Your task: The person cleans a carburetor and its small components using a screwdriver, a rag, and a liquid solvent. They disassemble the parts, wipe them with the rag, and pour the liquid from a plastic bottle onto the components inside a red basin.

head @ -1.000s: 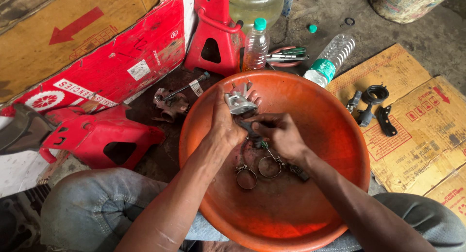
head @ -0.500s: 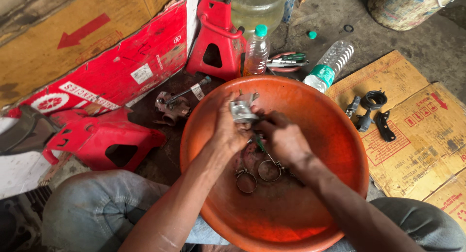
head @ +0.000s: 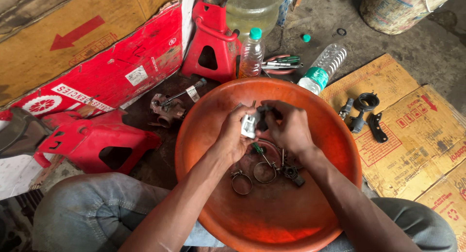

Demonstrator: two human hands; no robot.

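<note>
A person seated on the floor works over a wide orange basin (head: pixel 335 135) held between the knees, both hands raised above its middle. The left hand (head: pixel 233 135) grips a small pale metal part (head: pixel 250 124); the right hand (head: pixel 289 126) closes its fingers on the dark end of that same part, so the two hands meet, clamped on it from either side.

In the basin below the hands lie two round wire clamps (head: pixel 252 176), a green-handled screwdriver (head: pixel 262 155) and a small dark fitting (head: pixel 292 173) — all loose on the smooth, glossy plastic.

Crowding the far rim: a red steel jack stand (head: pixel 211 43), a small bottle (head: pixel 251 55) of amber liquid with a green cap, and a clear ribbed bottle (head: pixel 323 67) lying tilted with its neck just beside the basin. Behind them stands a large jug (head: pixel 252 9) of yellowish liquid (only its lower half shows).

To the left, a greasy cast-metal body (head: pixel 167 106) rests on the stained floor, next to a red moulded panel (head: pixel 92 140) and a flattened red carton (head: pixel 107 72).

To the right, worn brown cardboard (head: pixel 417 135) carries several black parts (head: pixel 364 113) — a ring among them — well apart from the basin.
</note>
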